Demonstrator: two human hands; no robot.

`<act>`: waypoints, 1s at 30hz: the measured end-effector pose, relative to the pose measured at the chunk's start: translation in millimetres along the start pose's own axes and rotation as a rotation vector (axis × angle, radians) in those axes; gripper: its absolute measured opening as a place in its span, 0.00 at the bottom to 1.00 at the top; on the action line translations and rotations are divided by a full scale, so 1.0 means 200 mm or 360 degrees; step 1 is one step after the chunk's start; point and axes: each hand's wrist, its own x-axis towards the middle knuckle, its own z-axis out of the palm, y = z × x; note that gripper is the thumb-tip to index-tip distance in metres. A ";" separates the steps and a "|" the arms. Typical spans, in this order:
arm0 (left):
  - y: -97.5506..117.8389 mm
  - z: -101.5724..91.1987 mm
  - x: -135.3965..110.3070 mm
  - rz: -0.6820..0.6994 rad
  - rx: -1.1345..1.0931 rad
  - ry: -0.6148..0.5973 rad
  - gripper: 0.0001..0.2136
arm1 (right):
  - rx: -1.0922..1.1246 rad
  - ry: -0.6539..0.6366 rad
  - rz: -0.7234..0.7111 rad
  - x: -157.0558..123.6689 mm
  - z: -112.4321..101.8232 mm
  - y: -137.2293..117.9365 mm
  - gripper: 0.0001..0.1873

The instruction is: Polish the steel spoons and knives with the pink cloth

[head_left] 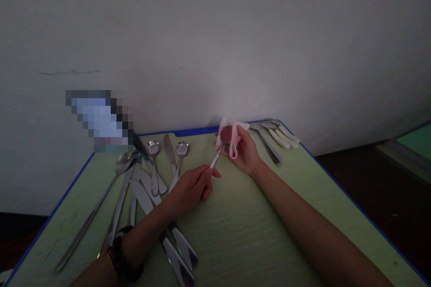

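My left hand pinches the handle of a small spoon above the green table. My right hand is closed around a pink and white cloth, which wraps the spoon's bowl. Both hands are near the far middle of the table. A dark band sits on my left wrist.
Several spoons and knives lie spread on the table's left side. A few pieces of cutlery with white handles lie at the far right corner. A pale wall stands right behind the blue-edged table. The floor to the right is dark.
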 end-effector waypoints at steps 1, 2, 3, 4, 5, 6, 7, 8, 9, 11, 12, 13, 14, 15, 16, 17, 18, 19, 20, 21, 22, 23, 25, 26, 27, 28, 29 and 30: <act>0.00 0.00 0.00 0.0000 -0.0004 0.0001 0.18 | 0.0006 -0.0004 0.0012 0.00 0.00 0.00 0.18; 0.00 0.00 0.00 0.0000 -0.0008 0.0001 0.18 | 0.0020 -0.0009 0.0021 -0.01 0.00 0.00 0.16; 0.00 0.00 0.00 -0.0004 -0.0014 0.0000 0.19 | 0.0039 -0.0015 0.0028 -0.01 -0.01 -0.01 0.15; 0.00 0.00 0.00 -0.0009 -0.0017 0.0002 0.19 | 0.0055 -0.0017 0.0031 -0.01 -0.01 -0.01 0.14; 0.00 0.00 0.00 -0.0012 -0.0020 0.0002 0.19 | 0.0066 -0.0016 0.0031 -0.01 -0.01 0.00 0.13; 0.00 0.00 0.00 -0.0010 -0.0021 0.0006 0.19 | 0.0070 -0.0012 0.0032 -0.01 -0.01 0.00 0.13; 0.01 0.00 0.00 -0.0006 -0.0017 0.0010 0.19 | 0.0073 -0.0005 0.0033 -0.01 -0.02 0.00 0.12; 0.01 0.00 0.00 -0.0003 -0.0012 0.0014 0.19 | 0.0076 0.0000 0.0033 0.00 -0.02 0.00 0.12; 0.01 0.00 0.00 0.0000 -0.0008 0.0016 0.19 | 0.0085 -0.0001 0.0033 0.00 -0.02 0.00 0.12; 0.01 0.00 0.00 0.0000 -0.0007 0.0017 0.19 | 0.0111 -0.0017 0.0040 0.00 -0.02 0.00 0.13; 0.01 0.00 0.00 -0.0004 -0.0014 0.0014 0.19 | 0.0122 -0.0024 0.0044 0.00 -0.02 0.00 0.14; 0.01 0.00 0.00 -0.0009 -0.0023 0.0010 0.19 | 0.0129 -0.0025 0.0045 0.00 -0.02 0.00 0.14; 0.01 0.00 0.00 -0.0011 -0.0031 0.0009 0.19 | 0.0129 -0.0018 0.0047 0.00 -0.02 0.00 0.14; 0.01 0.00 0.00 -0.0011 -0.0036 0.0007 0.19 | 0.0125 -0.0004 0.0044 -0.01 -0.02 0.00 0.14; 0.01 0.00 0.00 -0.0009 -0.0039 0.0006 0.19 | 0.0115 0.0009 0.0040 -0.01 -0.02 0.00 0.13; 0.01 0.00 0.00 -0.0006 -0.0040 0.0005 0.19 | 0.0104 0.0017 0.0036 -0.01 -0.02 0.00 0.12; 0.01 0.00 0.00 -0.0003 -0.0040 0.0007 0.19 | 0.0096 0.0015 0.0032 -0.01 -0.02 0.00 0.12; 0.01 0.00 0.00 -0.0005 -0.0040 0.0008 0.19 | 0.0092 0.0003 0.0033 -0.01 -0.02 0.00 0.11; 0.01 0.00 0.00 -0.0010 -0.0040 0.0009 0.19 | 0.0092 -0.0014 0.0034 -0.01 -0.02 0.00 0.11; 0.01 0.00 0.00 -0.0015 -0.0038 0.0012 0.19 | 0.0096 -0.0033 0.0038 -0.01 -0.02 0.00 0.10; 0.01 0.00 0.00 -0.0022 -0.0034 0.0014 0.19 | 0.0101 -0.0047 0.0045 -0.01 -0.02 0.01 0.10; 0.01 0.00 0.00 -0.0025 -0.0029 0.0015 0.19 | 0.0106 -0.0055 0.0054 -0.01 -0.02 0.01 0.10; 0.01 0.00 0.00 -0.0023 -0.0022 0.0016 0.19 | 0.0126 -0.0042 0.0071 0.00 -0.02 0.02 0.09; 0.01 0.00 0.00 -0.0018 -0.0017 0.0014 0.19 | 0.0140 -0.0024 0.0075 0.00 -0.02 0.02 0.09; 0.01 0.00 0.00 -0.0014 -0.0009 0.0012 0.18 | 0.0152 0.0000 0.0073 0.00 -0.02 0.02 0.09; 0.01 0.00 0.00 -0.0005 0.0003 0.0009 0.18 | 0.0158 0.0029 0.0064 0.01 -0.02 0.03 0.10; 0.01 0.00 0.00 0.0003 0.0018 0.0005 0.18 | 0.0153 0.0058 0.0048 0.01 -0.01 0.04 0.10; 0.01 0.00 0.00 0.0012 0.0034 -0.0002 0.18 | 0.0140 0.0081 0.0028 0.01 -0.01 0.04 0.10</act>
